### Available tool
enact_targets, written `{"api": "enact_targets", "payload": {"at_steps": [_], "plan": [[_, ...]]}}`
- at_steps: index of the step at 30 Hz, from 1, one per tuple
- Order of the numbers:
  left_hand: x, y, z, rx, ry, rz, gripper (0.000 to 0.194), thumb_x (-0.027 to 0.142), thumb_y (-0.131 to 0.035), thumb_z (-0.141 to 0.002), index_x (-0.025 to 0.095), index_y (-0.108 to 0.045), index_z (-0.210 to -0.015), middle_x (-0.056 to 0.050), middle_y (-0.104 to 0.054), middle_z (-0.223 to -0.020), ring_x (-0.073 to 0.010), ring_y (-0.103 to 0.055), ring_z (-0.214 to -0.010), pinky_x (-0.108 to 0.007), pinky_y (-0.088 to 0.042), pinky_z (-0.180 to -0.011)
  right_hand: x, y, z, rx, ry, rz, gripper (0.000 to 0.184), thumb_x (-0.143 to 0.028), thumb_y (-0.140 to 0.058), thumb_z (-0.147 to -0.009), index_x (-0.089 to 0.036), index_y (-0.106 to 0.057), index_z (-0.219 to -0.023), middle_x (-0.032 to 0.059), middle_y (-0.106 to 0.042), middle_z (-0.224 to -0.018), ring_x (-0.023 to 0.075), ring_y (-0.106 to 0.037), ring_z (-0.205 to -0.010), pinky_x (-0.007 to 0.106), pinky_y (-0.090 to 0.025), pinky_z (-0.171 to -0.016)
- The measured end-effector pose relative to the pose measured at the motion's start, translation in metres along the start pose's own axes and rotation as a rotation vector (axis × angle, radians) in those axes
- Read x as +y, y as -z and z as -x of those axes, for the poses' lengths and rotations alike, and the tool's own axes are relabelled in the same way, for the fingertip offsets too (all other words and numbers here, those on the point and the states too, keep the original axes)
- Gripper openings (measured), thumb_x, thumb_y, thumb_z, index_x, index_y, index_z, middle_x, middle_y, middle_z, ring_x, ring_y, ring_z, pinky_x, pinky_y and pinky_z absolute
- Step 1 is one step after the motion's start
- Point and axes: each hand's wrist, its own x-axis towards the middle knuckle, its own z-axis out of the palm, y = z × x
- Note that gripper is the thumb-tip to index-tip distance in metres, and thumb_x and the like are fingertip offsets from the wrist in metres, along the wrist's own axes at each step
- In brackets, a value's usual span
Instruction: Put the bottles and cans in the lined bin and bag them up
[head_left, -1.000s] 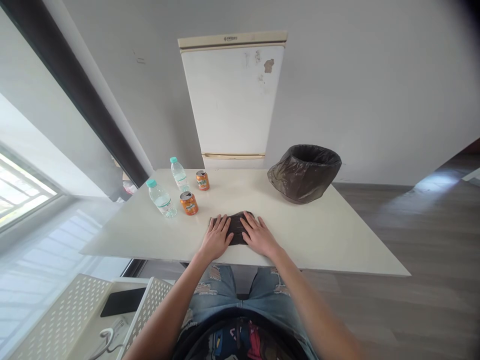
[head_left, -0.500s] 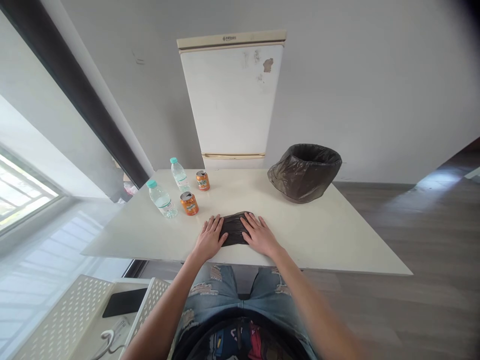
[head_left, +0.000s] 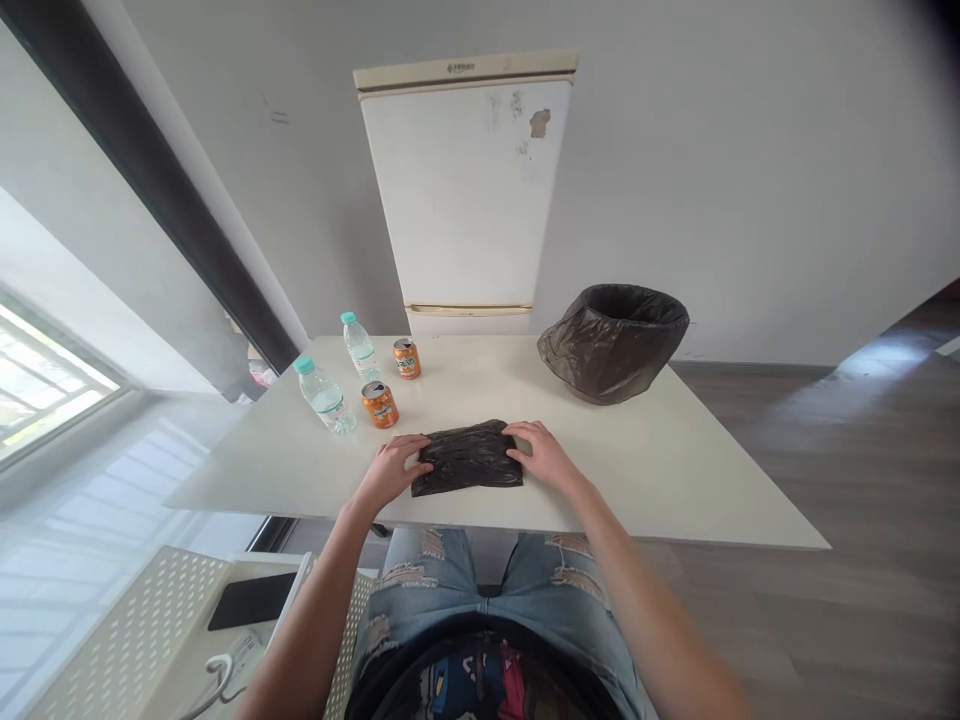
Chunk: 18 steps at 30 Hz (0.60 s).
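A folded black plastic garbage bag (head_left: 469, 460) lies flat on the white table near its front edge. At the bag's left end is my left hand (head_left: 391, 468), fingertips and thumb touching the plastic with a gap between them. My right hand (head_left: 546, 455) touches the right end in the same way, its thumb apart from its curved fingers. Left of the bag stand two orange drink cans (head_left: 380, 405) and two clear bottles with turquoise caps (head_left: 326, 398).
A bin lined with a dark bag (head_left: 611, 345) stands at the table's (head_left: 675, 490) back right. Behind the table is a white refrigerator (head_left: 465, 190). At lower left, a perforated white cart (head_left: 142, 640) holds a black flat object (head_left: 251, 601) and a white cable (head_left: 217, 675).
Both hands have moved outward from the middle of the bag to its left and right ends. More of the bag now shows between them, and it looks wider.
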Motion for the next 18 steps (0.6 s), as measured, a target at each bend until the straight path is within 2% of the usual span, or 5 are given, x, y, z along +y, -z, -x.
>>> {"api": "enact_targets", "payload": {"at_steps": [4,8,14,16,18], "plan": [[0.001,0.000,-0.004,-0.034,0.006,-0.046,0.035,0.040,-0.072,-0.092,0.029,-0.076,-0.124,-0.006,-0.072,-0.134,-0.0273,-0.064,-0.127,-0.044,-0.049,-0.110,0.005,0.006,-0.006,-0.107,0.047,0.075,0.045,-0.041,-0.073,-0.094,-0.026,-0.070,-0.136,0.0099,-0.067,-0.139,0.0304,-0.058,-0.124,0.049,-0.050,-0.106],[0.000,-0.001,-0.007,-0.046,0.026,-0.046,0.027,0.036,-0.070,-0.094,0.027,-0.076,-0.118,-0.007,-0.073,-0.130,-0.0268,-0.066,-0.122,-0.043,-0.049,-0.105,0.008,0.005,-0.007,-0.143,0.068,0.140,0.043,-0.044,-0.069,-0.096,-0.026,-0.072,-0.134,0.0093,-0.066,-0.140,0.0312,-0.057,-0.125,0.048,-0.052,-0.103],[0.003,-0.005,-0.011,0.005,-0.021,-0.102,0.018,0.027,-0.065,-0.096,0.023,-0.074,-0.111,-0.008,-0.075,-0.119,-0.0261,-0.067,-0.112,-0.042,-0.051,-0.098,0.001,0.002,-0.009,-0.080,0.119,0.132,0.023,-0.032,-0.061,-0.101,-0.022,-0.077,-0.113,0.0103,-0.071,-0.123,0.0277,-0.059,-0.113,0.045,-0.053,-0.098],[0.008,-0.003,-0.014,0.053,-0.057,-0.108,0.018,0.023,-0.062,-0.097,0.023,-0.073,-0.111,-0.008,-0.076,-0.116,-0.0259,-0.068,-0.110,-0.042,-0.051,-0.097,-0.004,0.003,-0.010,-0.056,0.159,0.155,0.022,-0.025,-0.054,-0.103,-0.021,-0.076,-0.104,0.0109,-0.072,-0.117,0.0274,-0.060,-0.110,0.044,-0.052,-0.095],[0.015,0.001,-0.018,0.135,-0.079,-0.104,0.020,0.021,-0.058,-0.098,0.024,-0.072,-0.112,-0.008,-0.077,-0.112,-0.0253,-0.069,-0.109,-0.042,-0.051,-0.098,-0.009,0.004,-0.008,0.004,0.187,0.204,0.026,-0.022,-0.047,-0.105,-0.020,-0.074,-0.106,0.0117,-0.072,-0.116,0.0280,-0.060,-0.112,0.044,-0.050,-0.094]]}}
